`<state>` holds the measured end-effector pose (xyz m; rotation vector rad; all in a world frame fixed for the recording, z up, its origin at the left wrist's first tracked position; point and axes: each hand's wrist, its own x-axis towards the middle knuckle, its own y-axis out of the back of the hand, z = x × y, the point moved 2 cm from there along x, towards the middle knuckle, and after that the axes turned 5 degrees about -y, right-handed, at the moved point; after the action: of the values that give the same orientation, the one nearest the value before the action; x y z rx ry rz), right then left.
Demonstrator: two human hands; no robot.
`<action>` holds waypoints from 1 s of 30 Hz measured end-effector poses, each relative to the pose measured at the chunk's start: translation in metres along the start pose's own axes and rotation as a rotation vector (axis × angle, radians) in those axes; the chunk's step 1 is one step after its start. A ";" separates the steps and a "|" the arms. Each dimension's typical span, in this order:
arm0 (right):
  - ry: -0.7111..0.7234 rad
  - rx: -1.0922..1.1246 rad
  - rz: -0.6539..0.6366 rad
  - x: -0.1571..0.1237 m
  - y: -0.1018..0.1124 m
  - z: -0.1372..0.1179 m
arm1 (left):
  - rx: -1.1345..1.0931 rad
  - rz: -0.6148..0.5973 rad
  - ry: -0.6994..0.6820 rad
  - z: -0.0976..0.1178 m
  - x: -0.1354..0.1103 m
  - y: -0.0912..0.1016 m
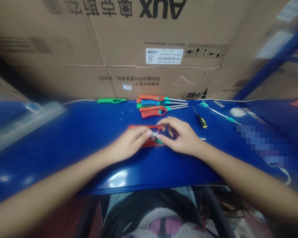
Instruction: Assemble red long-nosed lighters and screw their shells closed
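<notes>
An opened red lighter casing (149,143) lies on the blue table in front of me, partly covered by my hands. At its middle, my left hand (132,141) pinches a small shiny part (153,135), too small to name, between thumb and fingers. From the other side my right hand (182,136) is closed about the casing's right end. Its thumb reaches to the shiny part and a green piece (159,141), while its index finger touches the casing's upper edge. Both palms face inward, so the exact grip is partly hidden.
Several long-necked lighters (154,113) lie stacked beyond my hands, and a green casing (109,100) to their left. A screwdriver (201,120), a metal lighter tube (217,113) and a white round object (237,112) are at right. A large cardboard box (76,43) stands behind.
</notes>
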<state>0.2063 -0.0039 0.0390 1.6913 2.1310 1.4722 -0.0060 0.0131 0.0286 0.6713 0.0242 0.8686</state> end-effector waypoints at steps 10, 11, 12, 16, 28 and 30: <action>-0.012 -0.145 -0.562 -0.004 0.003 0.007 | 0.146 0.159 -0.020 -0.012 0.003 0.005; -0.008 -0.164 -0.569 -0.004 0.002 0.007 | 0.140 0.160 -0.002 -0.013 0.002 0.005; -0.003 -0.177 -0.571 -0.003 0.002 0.006 | 0.133 0.159 0.020 -0.013 0.002 0.005; 0.036 -0.196 -0.583 -0.002 0.002 0.005 | 0.038 0.113 0.137 -0.018 0.001 0.003; 0.104 -0.275 -0.538 0.000 0.005 0.010 | -0.155 0.079 0.326 -0.012 0.003 0.001; 0.069 -0.193 -0.510 0.002 0.007 0.012 | -0.167 0.076 0.306 -0.013 0.003 0.000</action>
<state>0.2169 0.0046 0.0381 0.9480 2.1467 1.5218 -0.0075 0.0227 0.0188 0.3805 0.1997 1.0285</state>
